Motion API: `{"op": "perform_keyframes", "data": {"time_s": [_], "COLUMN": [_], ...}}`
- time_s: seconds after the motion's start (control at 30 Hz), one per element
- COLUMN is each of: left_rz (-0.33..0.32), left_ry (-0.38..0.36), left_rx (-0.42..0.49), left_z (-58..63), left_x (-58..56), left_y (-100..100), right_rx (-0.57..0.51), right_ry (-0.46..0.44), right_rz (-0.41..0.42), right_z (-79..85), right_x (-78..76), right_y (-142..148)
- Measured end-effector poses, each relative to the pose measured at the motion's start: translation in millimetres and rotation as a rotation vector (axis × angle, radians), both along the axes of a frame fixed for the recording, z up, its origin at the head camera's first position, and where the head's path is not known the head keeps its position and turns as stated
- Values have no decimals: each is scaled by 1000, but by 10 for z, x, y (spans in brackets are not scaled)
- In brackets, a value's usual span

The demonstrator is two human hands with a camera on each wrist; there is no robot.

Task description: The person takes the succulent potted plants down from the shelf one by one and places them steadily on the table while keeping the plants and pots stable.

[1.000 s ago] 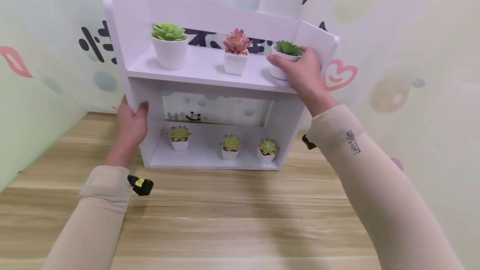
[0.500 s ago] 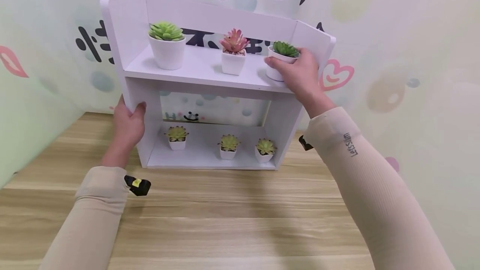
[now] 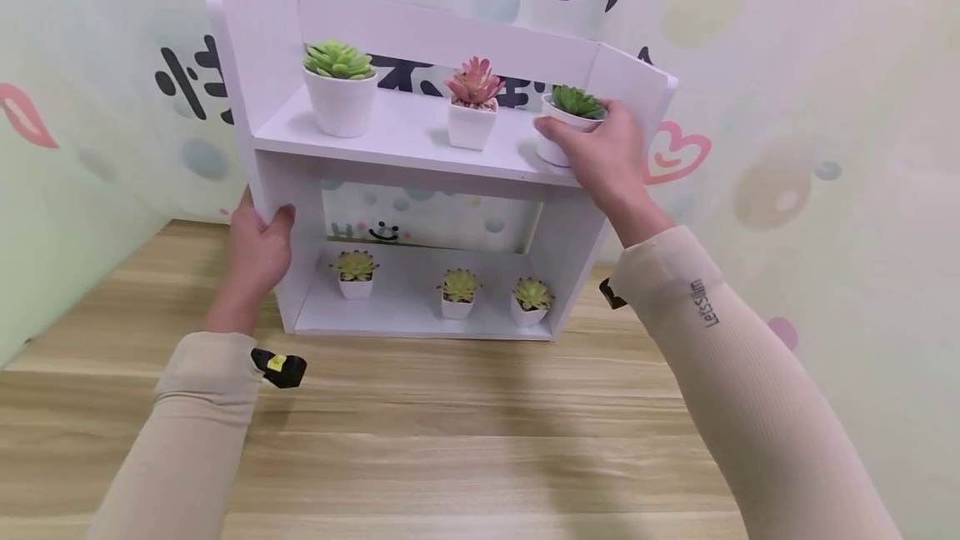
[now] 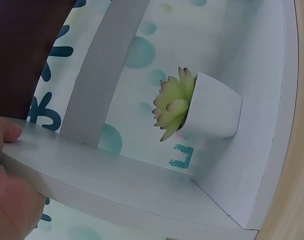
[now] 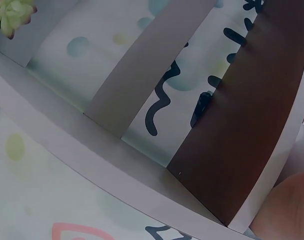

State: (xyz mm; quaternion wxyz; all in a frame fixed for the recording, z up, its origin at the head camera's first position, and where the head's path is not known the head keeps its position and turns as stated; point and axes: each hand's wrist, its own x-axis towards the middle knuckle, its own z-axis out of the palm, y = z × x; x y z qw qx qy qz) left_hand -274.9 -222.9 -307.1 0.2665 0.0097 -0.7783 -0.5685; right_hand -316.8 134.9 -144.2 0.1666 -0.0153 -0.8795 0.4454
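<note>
A white two-tier shelf (image 3: 262, 65) stands on the wooden table, against the wall. My left hand (image 3: 258, 257) grips its left side panel, thumb on the inner face; the fingers behind are hidden. On the upper tier, at the right end, my right hand (image 3: 611, 157) holds a round white pot with a dark green succulent (image 3: 576, 102), thumb at the front; some fingers are hidden behind it. The pot appears to rest on the board. Left of it are a pink succulent (image 3: 472, 123) in a square pot and a larger light green succulent (image 3: 340, 98).
The lower tier bears three small yellow-green succulents, the left one (image 3: 356, 275), the middle one (image 3: 457, 294) and the right one (image 3: 531, 301). Wood-grain table (image 3: 420, 423) extends in front of the shelf. The patterned wall (image 3: 810, 90) rises close behind it.
</note>
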Motion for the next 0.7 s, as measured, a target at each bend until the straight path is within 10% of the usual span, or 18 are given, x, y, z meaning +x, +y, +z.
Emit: {"op": "perform_keyframes", "data": {"time_s": [0.7], "left_rz": [-32], "left_ry": [-50], "left_rx": [25], "left_z": [-53], "left_x": [3], "left_y": [-5], "right_rx": [16], "right_ry": [-14], "right_rz": [11], "right_z": [-2], "right_x": [-10], "right_y": [21]}}
